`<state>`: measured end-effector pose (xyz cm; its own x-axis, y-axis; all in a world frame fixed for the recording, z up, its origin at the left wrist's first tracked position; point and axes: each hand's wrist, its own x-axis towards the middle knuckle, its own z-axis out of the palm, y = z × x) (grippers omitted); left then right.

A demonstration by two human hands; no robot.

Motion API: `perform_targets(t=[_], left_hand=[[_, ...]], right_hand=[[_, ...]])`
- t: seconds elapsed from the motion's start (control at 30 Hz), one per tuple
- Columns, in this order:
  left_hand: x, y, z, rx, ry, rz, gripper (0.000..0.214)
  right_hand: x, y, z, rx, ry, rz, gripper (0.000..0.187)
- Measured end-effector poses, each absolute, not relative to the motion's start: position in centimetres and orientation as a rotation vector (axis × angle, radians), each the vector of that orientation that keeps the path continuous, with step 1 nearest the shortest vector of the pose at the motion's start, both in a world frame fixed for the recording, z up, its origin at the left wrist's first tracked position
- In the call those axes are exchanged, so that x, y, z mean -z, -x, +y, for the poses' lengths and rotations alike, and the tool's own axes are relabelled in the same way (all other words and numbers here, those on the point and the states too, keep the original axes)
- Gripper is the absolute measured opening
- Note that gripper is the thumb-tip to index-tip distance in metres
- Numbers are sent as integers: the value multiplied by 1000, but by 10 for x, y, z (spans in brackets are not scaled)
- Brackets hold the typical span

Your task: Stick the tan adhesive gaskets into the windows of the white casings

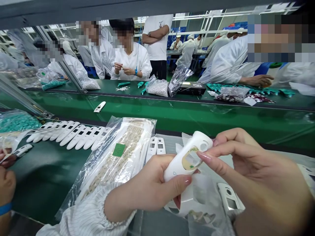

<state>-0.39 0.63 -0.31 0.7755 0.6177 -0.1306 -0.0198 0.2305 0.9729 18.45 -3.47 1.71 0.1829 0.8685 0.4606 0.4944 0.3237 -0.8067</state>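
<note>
My left hand [150,186] is closed round the lower end of a white plastic shell [187,157], which points up and to the right. My right hand [248,167] pinches the shell's upper part, with a fingertip pressed on a round gold sticker [190,159] on its face. Below the hands lies a clear bag [197,200] with white sheets, and another white shell [230,200] rests beside it.
A clear bag of sticker sheets [118,154] lies left of my hands. A row of white shells [66,134] sits on the green mat, and one shell [99,107] lies on the green conveyor. Several people in white coats work across the belt. Another person's hand [6,183] is at far left.
</note>
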Motion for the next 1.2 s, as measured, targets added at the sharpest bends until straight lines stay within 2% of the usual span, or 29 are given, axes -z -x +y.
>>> perform_targets(t=[0.33,0.53,0.87,0.97,1.03,1.1,1.2], left_hand=[[2,3,7,-513,-1384,561,29],[-5,3,6,-586,-1701,664,24],[1,1,6,-745,-2002,663,16],[2,1,7,-750,-2000,679,16],[2,1,9,-741,-1991,711,17],[3,1,10,-733,-1944,748,16],[5,0,12,-695,-1731,744,17]], right_hand=[[-17,-183,-34,-377,1341,-1452,8],[-19,-181,-34,-431,1319,-1463,7],[-20,-177,-32,-335,1388,-1416,15],[-20,-175,-30,-214,1454,-1447,17],[-20,-173,-28,-59,1518,-1453,21],[-19,-173,-25,79,1618,-1400,33],[-18,-178,-18,22,1742,-1296,51]])
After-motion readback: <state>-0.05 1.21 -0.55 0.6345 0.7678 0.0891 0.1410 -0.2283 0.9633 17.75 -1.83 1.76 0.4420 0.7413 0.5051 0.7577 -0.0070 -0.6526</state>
